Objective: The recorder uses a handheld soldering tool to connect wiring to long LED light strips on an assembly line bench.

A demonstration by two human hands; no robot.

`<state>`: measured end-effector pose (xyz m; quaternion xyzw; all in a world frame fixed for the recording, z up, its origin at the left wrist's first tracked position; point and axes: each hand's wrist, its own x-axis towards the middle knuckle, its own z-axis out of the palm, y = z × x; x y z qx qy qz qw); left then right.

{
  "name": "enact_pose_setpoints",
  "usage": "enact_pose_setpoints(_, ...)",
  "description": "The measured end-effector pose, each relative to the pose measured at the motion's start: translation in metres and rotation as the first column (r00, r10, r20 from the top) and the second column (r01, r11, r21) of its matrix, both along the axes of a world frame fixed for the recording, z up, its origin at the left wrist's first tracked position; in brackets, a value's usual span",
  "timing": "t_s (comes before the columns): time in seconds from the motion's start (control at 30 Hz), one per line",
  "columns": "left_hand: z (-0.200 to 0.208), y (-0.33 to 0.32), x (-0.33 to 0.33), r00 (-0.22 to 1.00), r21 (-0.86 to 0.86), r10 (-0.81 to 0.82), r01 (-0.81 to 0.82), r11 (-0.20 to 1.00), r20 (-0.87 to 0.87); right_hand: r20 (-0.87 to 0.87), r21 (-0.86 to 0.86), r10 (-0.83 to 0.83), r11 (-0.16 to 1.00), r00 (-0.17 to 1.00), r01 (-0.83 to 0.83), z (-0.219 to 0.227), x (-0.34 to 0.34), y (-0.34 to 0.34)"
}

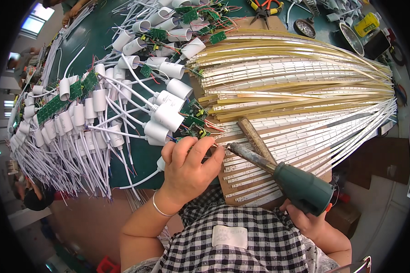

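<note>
My left hand [190,168], a bracelet on its wrist, has thumb and forefinger pinched together on thin wires [217,144] at the near end of an LED strip. The fingertips partly hide these wires. They come from a green circuit board [193,131] beside a white cylindrical housing [156,132] with a white cable. My right hand [307,223] grips a green soldering gun [304,187] from below. Its metal barrel points left, and the tip is close to the pinched wires; whether they touch I cannot tell. White LED strips [259,177] fan out under the barrel.
Many white housings with boards and cables cover the green table [143,175] at left. A wooden stick [256,139] lies across the strips under the barrel. Farther back are orange-handled pliers [263,12], a round tin [304,28] and a yellow bottle [366,24]. Other people work at far left.
</note>
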<state>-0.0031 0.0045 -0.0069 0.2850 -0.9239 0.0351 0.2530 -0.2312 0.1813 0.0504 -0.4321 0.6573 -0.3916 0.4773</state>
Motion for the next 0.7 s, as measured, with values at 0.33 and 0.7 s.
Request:
enact_pose_setpoints(0.33, 0.006, 0.0, -0.005, 0.999, 0.083, 0.045, -0.045, 0.995, 0.009, -0.053, -0.175, 0.169, 0.969, 0.984, -0.176, -0.009, -0.012, 0.001)
enact_pose_setpoints(0.7, 0.021, -0.013, -0.01, 0.993, 0.148, -0.003, -0.014, 0.989, 0.116, 0.125, -0.204, 0.05, 0.979, 0.991, -0.024, -0.009, -0.009, 0.006)
